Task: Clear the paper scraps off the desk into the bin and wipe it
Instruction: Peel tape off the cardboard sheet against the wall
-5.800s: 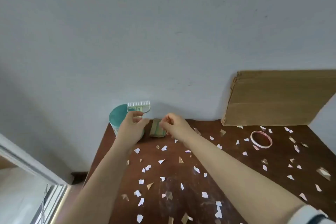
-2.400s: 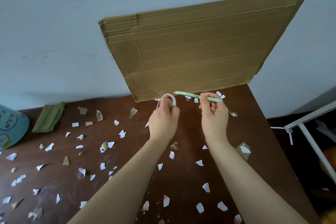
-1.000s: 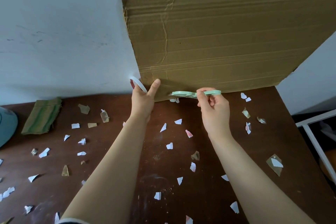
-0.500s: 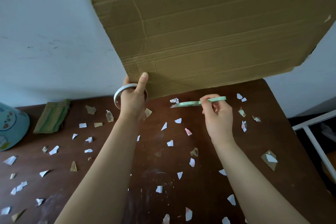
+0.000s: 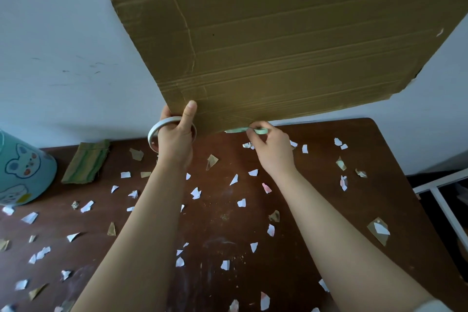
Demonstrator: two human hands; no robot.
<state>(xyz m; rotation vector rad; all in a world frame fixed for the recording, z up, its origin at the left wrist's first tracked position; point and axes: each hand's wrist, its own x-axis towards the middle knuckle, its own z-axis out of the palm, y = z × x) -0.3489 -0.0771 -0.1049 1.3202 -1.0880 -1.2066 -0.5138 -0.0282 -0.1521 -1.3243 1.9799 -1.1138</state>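
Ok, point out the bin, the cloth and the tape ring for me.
bin (image 5: pixel 27 172): head view, on its blue side wall.
cloth (image 5: pixel 86 162): head view, middle of the folded green fabric.
tape ring (image 5: pixel 158 126): head view, on its white outer band.

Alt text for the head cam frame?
The left hand grips the lower corner of a big cardboard sheet held above the desk, a tape ring in the same hand; the right hand pinches a flat green tool at the sheet's bottom edge. Paper scraps litter the desk.

One cardboard sheet (image 5: pixel 278 45), one tape ring (image 5: pixel 162 122), one green strip (image 5: pixel 235 130), one bin (image 5: pixel 25 172), one cloth (image 5: pixel 86 162), dozens paper scraps (image 5: pixel 241 202).
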